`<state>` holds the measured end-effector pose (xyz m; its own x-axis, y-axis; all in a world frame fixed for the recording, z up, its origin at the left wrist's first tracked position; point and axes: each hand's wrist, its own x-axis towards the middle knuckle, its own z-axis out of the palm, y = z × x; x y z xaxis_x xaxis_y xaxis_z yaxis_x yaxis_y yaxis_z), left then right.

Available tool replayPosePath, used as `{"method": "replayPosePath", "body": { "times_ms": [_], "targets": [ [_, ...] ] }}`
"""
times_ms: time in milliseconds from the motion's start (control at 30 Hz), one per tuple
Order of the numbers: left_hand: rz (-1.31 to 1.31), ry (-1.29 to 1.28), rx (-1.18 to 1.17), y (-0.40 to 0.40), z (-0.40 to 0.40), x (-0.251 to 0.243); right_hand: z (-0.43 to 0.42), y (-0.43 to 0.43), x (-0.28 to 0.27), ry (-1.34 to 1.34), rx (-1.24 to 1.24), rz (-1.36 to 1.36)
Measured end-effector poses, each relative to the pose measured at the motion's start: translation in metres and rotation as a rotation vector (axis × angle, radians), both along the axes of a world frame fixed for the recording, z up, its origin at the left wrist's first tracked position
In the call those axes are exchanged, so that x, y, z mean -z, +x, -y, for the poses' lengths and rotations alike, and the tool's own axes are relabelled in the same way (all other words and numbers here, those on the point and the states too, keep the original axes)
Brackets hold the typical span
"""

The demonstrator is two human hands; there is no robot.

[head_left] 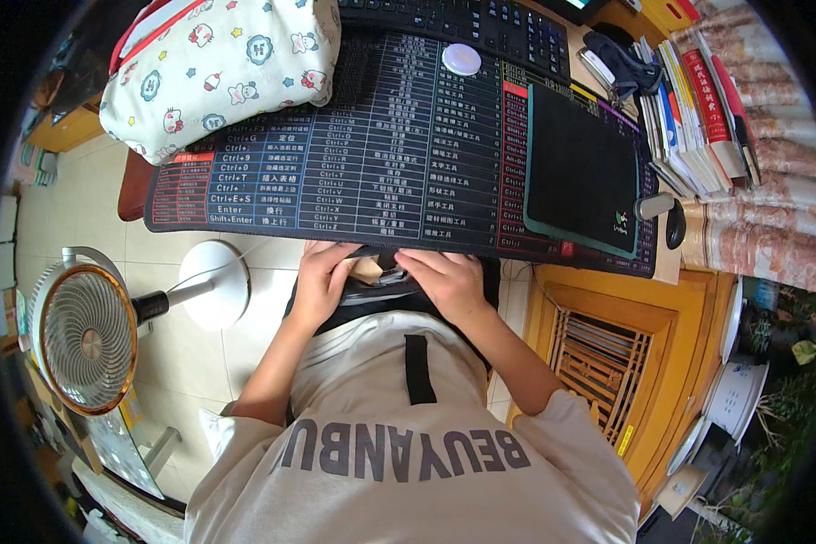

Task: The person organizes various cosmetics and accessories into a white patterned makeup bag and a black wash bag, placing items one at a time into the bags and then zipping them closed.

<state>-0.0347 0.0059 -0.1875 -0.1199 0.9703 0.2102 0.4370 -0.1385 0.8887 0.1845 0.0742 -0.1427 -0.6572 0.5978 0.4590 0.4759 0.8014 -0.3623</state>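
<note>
My left hand (326, 282) and my right hand (447, 277) are at the near edge of the desk, above my lap, a short way apart. Both rest at the rim of a dark, partly transparent bag or pouch (381, 294), whose kind I cannot tell for sure. A tan piece (367, 270) shows inside it between the hands. The fingertips of both hands are partly hidden by the desk mat's edge. Just beyond lies a large black desk mat (360, 170) printed with keyboard shortcuts.
A patterned fabric pouch (224, 75) lies on the mat's left part. Beyond are a black keyboard (476, 30) and a round white object (461, 59). To the right are a black mouse pad (581, 170), a mouse (676, 224) and upright books (693, 115). A fan (90, 340) stands left.
</note>
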Motion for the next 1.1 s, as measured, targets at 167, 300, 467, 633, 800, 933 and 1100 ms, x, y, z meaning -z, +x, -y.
{"method": "replayPosePath", "body": {
  "times_ms": [167, 300, 467, 633, 800, 933, 1100],
  "targets": [
    [-0.113, 0.076, -0.004, 0.006, -0.002, -0.009, 0.014, 0.014, 0.014, -0.491, -0.089, 0.02],
    [-0.065, 0.054, -0.042, 0.004, 0.003, -0.005, 0.031, 0.028, -0.026, -0.247, -0.168, 0.059],
    [-0.016, -0.031, 0.001, 0.002, 0.0, -0.003, 0.082, 0.054, -0.009, -0.796, 0.022, 0.183],
    [-0.021, -0.028, 0.002, 0.002, 0.0, -0.003, 0.067, 0.059, -0.01, -0.901, 0.092, 0.103],
    [-0.002, -0.049, 0.004, 0.003, 0.0, -0.005, 0.052, 0.069, -0.006, -1.021, 0.051, 0.305],
    [-0.016, -0.039, -0.004, 0.003, 0.0, -0.006, 0.049, 0.085, -0.007, -0.819, 0.079, 0.212],
    [-0.042, -0.047, 0.002, 0.006, 0.002, -0.013, 0.042, 0.097, -0.02, -0.724, 0.341, 0.117]
  ]
}}
